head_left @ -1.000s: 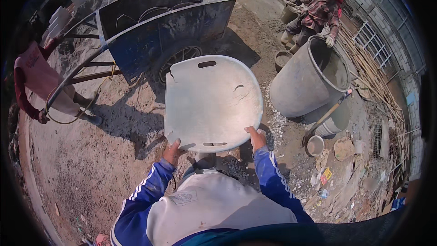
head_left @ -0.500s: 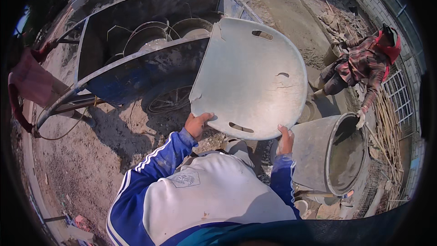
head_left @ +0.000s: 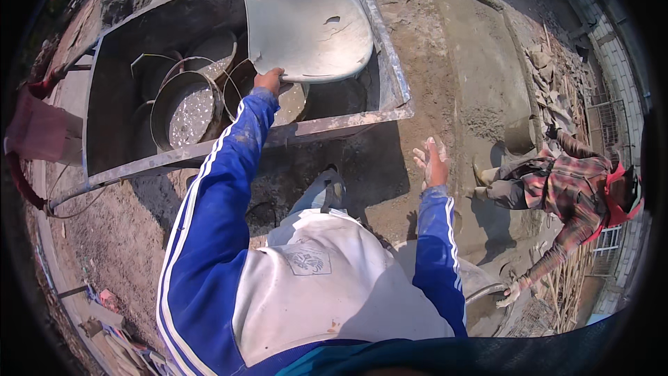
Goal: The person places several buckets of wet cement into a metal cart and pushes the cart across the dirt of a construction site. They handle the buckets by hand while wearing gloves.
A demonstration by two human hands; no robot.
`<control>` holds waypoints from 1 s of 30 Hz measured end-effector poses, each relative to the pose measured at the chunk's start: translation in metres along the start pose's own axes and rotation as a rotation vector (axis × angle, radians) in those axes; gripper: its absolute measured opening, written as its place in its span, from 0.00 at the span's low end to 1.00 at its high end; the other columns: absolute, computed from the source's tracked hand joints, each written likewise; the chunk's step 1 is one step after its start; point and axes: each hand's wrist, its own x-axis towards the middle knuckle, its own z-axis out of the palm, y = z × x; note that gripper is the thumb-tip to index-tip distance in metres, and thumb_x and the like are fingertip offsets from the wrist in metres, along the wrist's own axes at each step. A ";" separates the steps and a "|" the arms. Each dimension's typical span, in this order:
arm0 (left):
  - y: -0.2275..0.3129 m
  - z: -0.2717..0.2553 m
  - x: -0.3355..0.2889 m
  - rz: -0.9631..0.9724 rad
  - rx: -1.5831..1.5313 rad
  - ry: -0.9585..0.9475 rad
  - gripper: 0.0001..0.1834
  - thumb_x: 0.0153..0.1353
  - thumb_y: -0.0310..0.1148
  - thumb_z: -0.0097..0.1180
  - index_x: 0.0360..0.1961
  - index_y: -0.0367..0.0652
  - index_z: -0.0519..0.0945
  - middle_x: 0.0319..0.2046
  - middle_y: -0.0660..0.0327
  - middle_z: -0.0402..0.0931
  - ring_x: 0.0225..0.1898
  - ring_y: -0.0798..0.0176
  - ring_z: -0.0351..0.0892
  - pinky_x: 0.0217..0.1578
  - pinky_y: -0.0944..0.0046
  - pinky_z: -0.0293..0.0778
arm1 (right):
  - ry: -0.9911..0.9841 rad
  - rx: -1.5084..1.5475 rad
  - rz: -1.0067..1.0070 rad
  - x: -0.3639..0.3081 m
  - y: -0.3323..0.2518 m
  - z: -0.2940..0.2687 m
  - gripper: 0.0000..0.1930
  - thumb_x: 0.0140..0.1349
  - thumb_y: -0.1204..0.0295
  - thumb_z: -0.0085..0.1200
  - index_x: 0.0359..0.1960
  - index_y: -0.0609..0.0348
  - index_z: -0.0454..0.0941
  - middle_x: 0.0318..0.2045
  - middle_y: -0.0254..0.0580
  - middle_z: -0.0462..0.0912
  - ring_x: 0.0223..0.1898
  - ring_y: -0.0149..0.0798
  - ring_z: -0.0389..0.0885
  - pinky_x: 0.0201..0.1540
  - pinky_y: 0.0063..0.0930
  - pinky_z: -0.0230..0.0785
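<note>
My left hand (head_left: 268,80) grips the near left corner of a pale, curved plastic panel (head_left: 306,24) with slots cut in it and a chipped edge. The panel lies over the right part of a metal cart (head_left: 400,113); whether it rests on anything inside is hidden. Apart from it, my right hand (head_left: 433,163) hangs in the air to the right of the cart, fingers spread and holding nothing. Beside the panel, in the cart, stand several buckets with wire handles, among them one bucket (head_left: 188,111) with grey, wet-looking contents. Another bucket (head_left: 291,104) is partly under the panel.
A person in a plaid shirt (head_left: 570,184) stands at the right, one hand near the rim of a large grey barrel (head_left: 480,294). At the left, a person in pink (head_left: 42,122) is by the cart's handle (head_left: 66,198). A wet cement strip (head_left: 480,63) runs beyond the cart.
The panel has moved away from me and left, from in front of my body to over the cart. My right hand has let go of it. My view has shifted toward the cart.
</note>
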 end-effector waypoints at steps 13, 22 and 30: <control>-0.110 0.029 0.165 -0.146 0.442 0.438 0.19 0.45 0.30 0.59 0.37 0.27 0.75 0.35 0.47 0.78 0.37 0.50 0.79 0.38 0.57 0.76 | 0.277 -0.308 0.820 -0.028 0.130 -0.141 0.29 0.55 0.51 0.51 0.53 0.56 0.66 0.45 0.46 0.74 0.38 0.43 0.78 0.31 0.34 0.71; -0.128 0.007 0.182 0.020 0.415 0.460 0.15 0.44 0.28 0.60 0.32 0.26 0.76 0.31 0.48 0.78 0.29 0.54 0.80 0.29 0.57 0.79 | 0.459 -0.340 0.691 0.064 0.073 -0.150 0.19 0.60 0.55 0.48 0.46 0.54 0.73 0.32 0.41 0.79 0.31 0.37 0.79 0.29 0.26 0.69; -0.084 0.032 0.195 -0.359 0.743 0.427 0.15 0.47 0.37 0.58 0.30 0.34 0.79 0.29 0.51 0.79 0.26 0.54 0.80 0.24 0.56 0.78 | 0.249 -0.338 0.487 0.099 0.104 -0.154 0.25 0.58 0.55 0.51 0.55 0.53 0.66 0.39 0.40 0.77 0.34 0.35 0.78 0.26 0.31 0.69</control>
